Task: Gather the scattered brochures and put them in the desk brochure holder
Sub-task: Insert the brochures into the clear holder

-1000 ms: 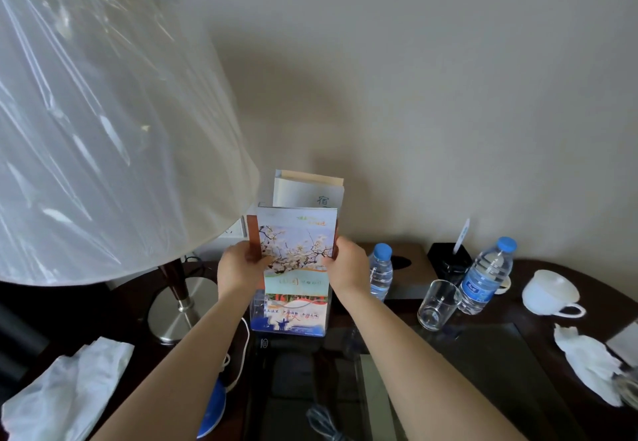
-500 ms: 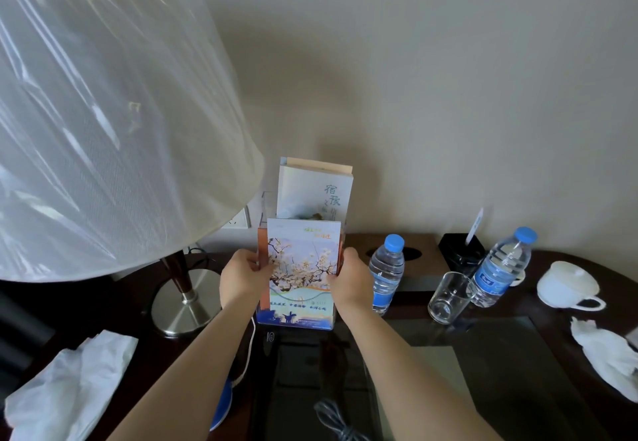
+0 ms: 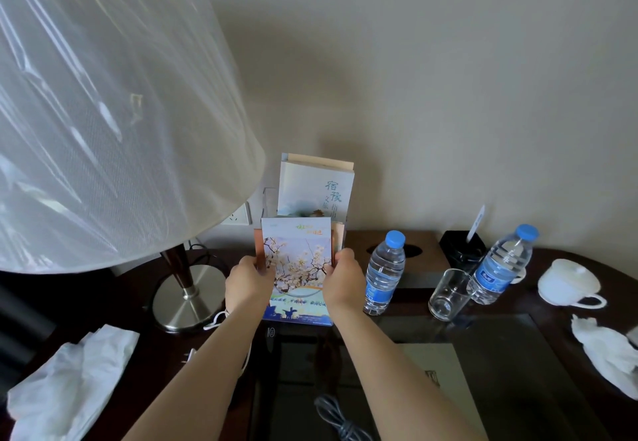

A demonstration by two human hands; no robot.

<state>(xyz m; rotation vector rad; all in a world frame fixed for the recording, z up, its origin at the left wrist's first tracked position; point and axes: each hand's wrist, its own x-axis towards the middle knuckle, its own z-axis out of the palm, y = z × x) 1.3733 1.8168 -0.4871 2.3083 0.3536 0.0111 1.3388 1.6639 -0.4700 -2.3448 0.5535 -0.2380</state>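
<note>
Head view: at the near edge a grey cable [image 3: 340, 418] is seen on the glass top of the desk [image 3: 518, 389]. A crumpled left tissue [image 3: 69, 382] is laid at the near left corner, and a right tissue [image 3: 604, 351] at the right side. Both forearms are stretched forward over the desk.

A small stack of brochures [image 3: 298, 261], with a flowering branch printed on the front one, is held upright between the hands. Its left edge is gripped by the left hand [image 3: 248, 282] and its right edge by the right hand [image 3: 345, 280], with the thumbs laid on the front cover. The lower end of the stack is set down in the front pocket of the clear holder [image 3: 268, 204]. Taller white brochures [image 3: 316, 192] are kept in the back pocket.

Just beside the right hand a first bottle [image 3: 385, 271] is placed, then a glass [image 3: 448, 294], a second bottle [image 3: 500, 264] and a cup [image 3: 566, 287]. At the left a lamp [image 3: 103, 112] is stood, and behind it a socket [image 3: 238, 216] is fixed on the wall.
</note>
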